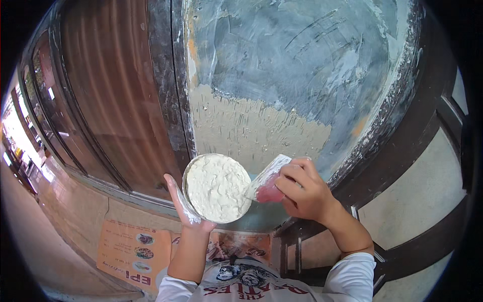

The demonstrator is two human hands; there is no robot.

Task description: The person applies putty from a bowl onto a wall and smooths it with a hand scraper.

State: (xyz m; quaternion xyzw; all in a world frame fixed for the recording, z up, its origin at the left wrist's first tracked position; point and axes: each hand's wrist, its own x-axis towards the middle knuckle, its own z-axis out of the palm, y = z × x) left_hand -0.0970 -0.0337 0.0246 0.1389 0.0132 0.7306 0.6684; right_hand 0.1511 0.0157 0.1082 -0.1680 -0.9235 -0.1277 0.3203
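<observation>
A round container of creamy white paste (pixel 217 186) is held up by my left hand (pixel 182 204), its fingers around the side and base, with white smears on the skin. My right hand (pixel 302 189) is closed on a pink putty scraper (pixel 269 186) coated in white paste, whose edge meets the paste at the container's right rim. Beyond both hands stands a wall panel (pixel 289 55) with mottled grey-blue plaster above and a rough beige layer (pixel 259 133) across its lower part.
A dark wooden frame with brown glass (pixel 108 90) stands left of the panel, and a dark-framed door with pale panels (pixel 412 186) is at the right. An orange printed sheet (pixel 121 246) lies on the floor below. A bright opening (pixel 20 128) shows at the far left.
</observation>
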